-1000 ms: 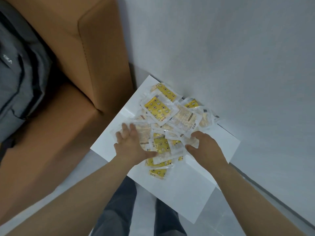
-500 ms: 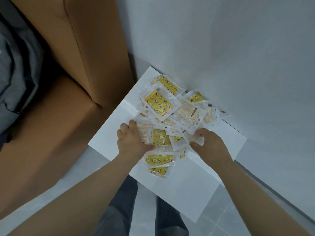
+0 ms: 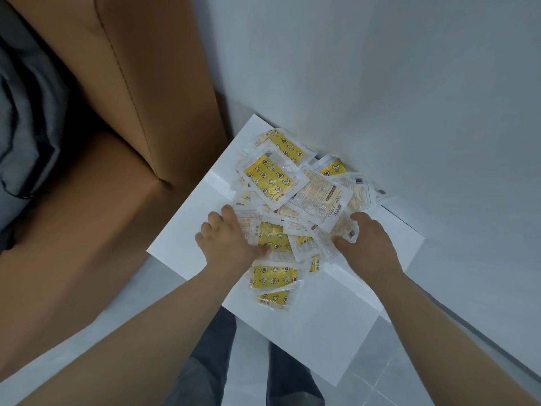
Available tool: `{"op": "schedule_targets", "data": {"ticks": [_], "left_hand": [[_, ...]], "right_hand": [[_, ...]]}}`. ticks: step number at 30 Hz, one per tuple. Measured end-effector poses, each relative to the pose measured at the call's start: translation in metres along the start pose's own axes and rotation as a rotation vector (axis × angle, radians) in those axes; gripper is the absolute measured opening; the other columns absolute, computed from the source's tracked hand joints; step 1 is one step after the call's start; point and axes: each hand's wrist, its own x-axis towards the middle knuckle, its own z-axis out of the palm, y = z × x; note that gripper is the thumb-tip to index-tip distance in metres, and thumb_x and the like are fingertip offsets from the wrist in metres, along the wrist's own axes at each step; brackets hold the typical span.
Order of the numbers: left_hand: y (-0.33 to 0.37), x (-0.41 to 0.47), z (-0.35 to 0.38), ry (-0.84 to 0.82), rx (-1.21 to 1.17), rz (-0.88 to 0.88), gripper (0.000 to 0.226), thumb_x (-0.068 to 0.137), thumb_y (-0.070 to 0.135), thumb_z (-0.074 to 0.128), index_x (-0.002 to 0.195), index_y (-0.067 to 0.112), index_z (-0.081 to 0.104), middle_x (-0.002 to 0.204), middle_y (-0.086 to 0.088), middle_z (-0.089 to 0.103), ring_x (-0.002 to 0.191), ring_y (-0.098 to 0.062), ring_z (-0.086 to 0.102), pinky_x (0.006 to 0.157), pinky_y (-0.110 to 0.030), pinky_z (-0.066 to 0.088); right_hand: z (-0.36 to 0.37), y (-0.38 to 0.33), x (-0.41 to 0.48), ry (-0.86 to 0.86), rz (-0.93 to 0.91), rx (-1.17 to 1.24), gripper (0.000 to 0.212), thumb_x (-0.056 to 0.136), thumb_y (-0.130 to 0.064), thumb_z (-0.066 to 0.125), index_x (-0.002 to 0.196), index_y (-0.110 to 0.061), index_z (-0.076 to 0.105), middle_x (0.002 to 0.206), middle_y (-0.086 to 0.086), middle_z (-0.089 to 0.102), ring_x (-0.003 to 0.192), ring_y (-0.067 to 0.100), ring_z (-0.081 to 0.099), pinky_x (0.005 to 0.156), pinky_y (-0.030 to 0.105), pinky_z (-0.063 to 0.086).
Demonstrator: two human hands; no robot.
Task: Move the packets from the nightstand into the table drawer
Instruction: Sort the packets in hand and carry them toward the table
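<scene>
On the white nightstand, the packets are lying in a loose heap against the wall. The left hand is curling round the heap's near-left edge and the right hand is pinching a few at its near-right edge (two more yellow ones are sitting just in front, between the forearms). The wrappers are hiding how far each hand is reaching underneath, and the buried lower packets are proving impossible to count.

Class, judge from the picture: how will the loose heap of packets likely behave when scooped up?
The packets look thin and film-wrapped, so probably light and floppy. Glossy, loosely overlapped, some may slide out between the left hand and right hand.
</scene>
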Motion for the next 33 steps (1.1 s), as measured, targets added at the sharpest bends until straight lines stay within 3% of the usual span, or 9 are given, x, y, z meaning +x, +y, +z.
{"op": "schedule_targets", "data": {"ticks": [3,6,8,12,16,19,22,29,33], "left_hand": [[-0.003,0.002,-0.004,-0.073,-0.126,0.028,0.085,0.057,0.061,0.080,0.116,0.022,0.033,0.104,0.001,0.052,0.094,-0.019,0.056,0.083,-0.038,0.052],[-0.005,0.005,-0.009,-0.238,-0.322,0.010,0.065,0.062,0.048,0.084,0.105,0.024,0.042,0.099,0.004,0.056,0.088,-0.016,0.057,0.064,-0.028,0.049],[-0.007,0.007,-0.012,-0.298,-0.402,0.000,0.050,0.064,0.043,0.084,0.099,0.023,0.054,0.097,0.003,0.061,0.085,-0.016,0.058,0.063,-0.025,0.047],[-0.017,0.005,-0.020,-0.289,-0.469,0.016,0.035,0.070,0.035,0.080,0.097,0.022,0.062,0.099,0.000,0.065,0.083,-0.017,0.061,0.067,-0.026,0.047],[-0.033,0.004,-0.030,-0.312,-0.483,0.004,0.038,0.072,0.032,0.080,0.105,0.020,0.065,0.102,0.000,0.067,0.085,-0.019,0.065,0.073,-0.029,0.052],[-0.041,0.003,-0.039,-0.297,-0.486,0.001,0.037,0.071,0.031,0.080,0.104,0.022,0.064,0.100,0.001,0.068,0.083,-0.019,0.066,0.072,-0.029,0.054],[-0.046,0.002,-0.044,-0.283,-0.504,-0.013,0.034,0.072,0.028,0.080,0.101,0.022,0.062,0.098,0.001,0.067,0.080,-0.018,0.065,0.068,-0.027,0.052],[-0.050,0.000,-0.045,-0.300,-0.521,-0.011,0.038,0.073,0.028,0.079,0.104,0.023,0.059,0.100,0.002,0.066,0.084,-0.019,0.065,0.069,-0.028,0.051],[-0.053,-0.003,-0.043,-0.311,-0.536,-0.017,0.039,0.073,0.027,0.079,0.105,0.025,0.059,0.100,0.003,0.066,0.081,-0.018,0.065,0.066,-0.026,0.051]], "right_hand": [[0.002,-0.001,0.007,-0.020,0.071,0.098,0.068,0.085,-0.032,0.068,0.140,-0.011,0.034,0.133,0.012,0.047,0.117,0.029,0.051,0.081,0.032,0.039],[0.006,-0.002,0.016,-0.048,0.148,0.211,0.072,0.084,-0.034,0.069,0.140,-0.009,0.032,0.131,0.012,0.049,0.112,0.028,0.054,0.077,0.032,0.043],[0.009,-0.003,0.022,-0.027,0.176,0.218,0.073,0.082,-0.037,0.070,0.138,-0.009,0.034,0.127,0.012,0.052,0.109,0.029,0.056,0.076,0.034,0.046],[0.015,-0.010,0.025,0.077,0.171,0.123,0.076,0.078,-0.043,0.073,0.136,-0.008,0.038,0.126,0.014,0.048,0.118,0.033,0.047,0.093,0.042,0.044],[0.018,-0.025,0.025,0.161,-0.126,-0.087,0.095,0.078,-0.045,0.072,0.148,-0.011,0.018,0.150,0.013,0.025,0.141,0.030,0.020,0.108,0.043,0.033],[0.022,-0.037,0.033,0.021,-0.315,-0.251,0.098,0.082,-0.049,0.066,0.152,-0.020,0.004,0.160,0.009,0.001,0.147,0.027,-0.002,0.117,0.049,0.016],[0.029,-0.036,0.031,-0.083,-0.342,-0.390,0.105,0.079,-0.057,0.064,0.152,-0.025,-0.005,0.159,0.007,-0.014,0.146,0.027,-0.013,0.116,0.056,0.009],[0.047,-0.021,0.009,-0.031,-0.264,-0.438,0.108,0.075,-0.051,0.072,0.151,-0.021,0.002,0.159,0.010,-0.004,0.146,0.035,-0.005,0.113,0.059,0.022],[0.046,-0.032,0.021,0.023,-0.285,-0.522,0.101,0.080,-0.051,0.065,0.151,-0.019,0.000,0.158,0.013,-0.001,0.145,0.038,-0.003,0.113,0.061,0.015]]}}
